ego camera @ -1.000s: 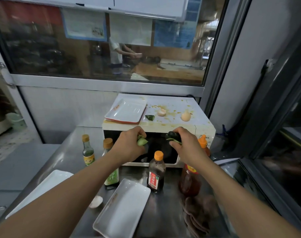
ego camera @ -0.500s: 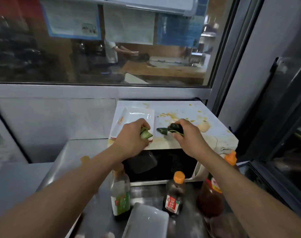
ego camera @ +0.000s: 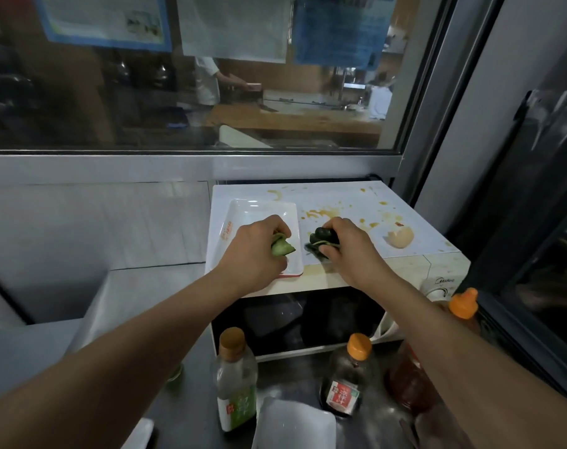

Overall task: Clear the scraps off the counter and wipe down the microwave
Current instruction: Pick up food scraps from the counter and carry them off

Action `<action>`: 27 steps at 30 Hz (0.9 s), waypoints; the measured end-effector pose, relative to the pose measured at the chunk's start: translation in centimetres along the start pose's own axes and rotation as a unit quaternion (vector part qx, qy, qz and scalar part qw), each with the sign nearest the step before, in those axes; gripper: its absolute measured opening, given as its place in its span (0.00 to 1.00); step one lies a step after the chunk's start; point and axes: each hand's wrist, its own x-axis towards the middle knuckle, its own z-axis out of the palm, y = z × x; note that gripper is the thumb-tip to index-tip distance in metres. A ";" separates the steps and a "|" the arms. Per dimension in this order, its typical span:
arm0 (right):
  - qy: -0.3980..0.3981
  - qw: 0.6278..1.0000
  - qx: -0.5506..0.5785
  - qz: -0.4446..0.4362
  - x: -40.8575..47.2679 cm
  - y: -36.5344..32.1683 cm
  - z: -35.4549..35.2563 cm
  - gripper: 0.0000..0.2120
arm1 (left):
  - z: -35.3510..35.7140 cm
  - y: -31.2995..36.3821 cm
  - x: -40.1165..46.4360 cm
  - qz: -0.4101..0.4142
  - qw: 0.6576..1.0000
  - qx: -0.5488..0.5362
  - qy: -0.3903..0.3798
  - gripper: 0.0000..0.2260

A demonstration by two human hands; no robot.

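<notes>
Microwave (ego camera: 337, 277) fills more of the view than it did a second ago, and its stained white top is seen from higher up; both hands, which were level with its dark door a second ago, are now over that top. Sauce splashes run across the rear and right of the surface and none looks wiped yet. On the left of the top sits the white rectangular tray (ego camera: 259, 209), bare where it shows. The left hand (ego camera: 253, 254) hangs above the tray's near end, its fingers curled round a pale green scrap (ego camera: 280, 247), as they were a second ago. The right hand (ego camera: 346, 246) is just right of the tray's edge, fingers closed on a bunch of dark green scraps (ego camera: 322, 238) that looks pressed against the microwave top. An eggshell half (ego camera: 400, 238) lies alone further right, apart from both hands. Bottles stand on the steel table (ego camera: 185, 413) in front of the door.

Judging by this, the gathered scraps are about to go into the tray, while the eggshell and the wiping remain to be done.
</notes>
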 end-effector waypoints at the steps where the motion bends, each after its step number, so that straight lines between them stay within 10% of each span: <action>1: -0.002 1.000 -0.002 0.002 0.0 0.0 0.1 0.12 | 0.0 -0.1 0.0 0.001 1.000 0.000 0.000 0.14; 27: -0.025 0.997 -0.052 -0.047 0.1 -0.3 1.3 0.18 | -0.3 -0.8 0.0 -0.012 1.000 0.011 -0.007 0.15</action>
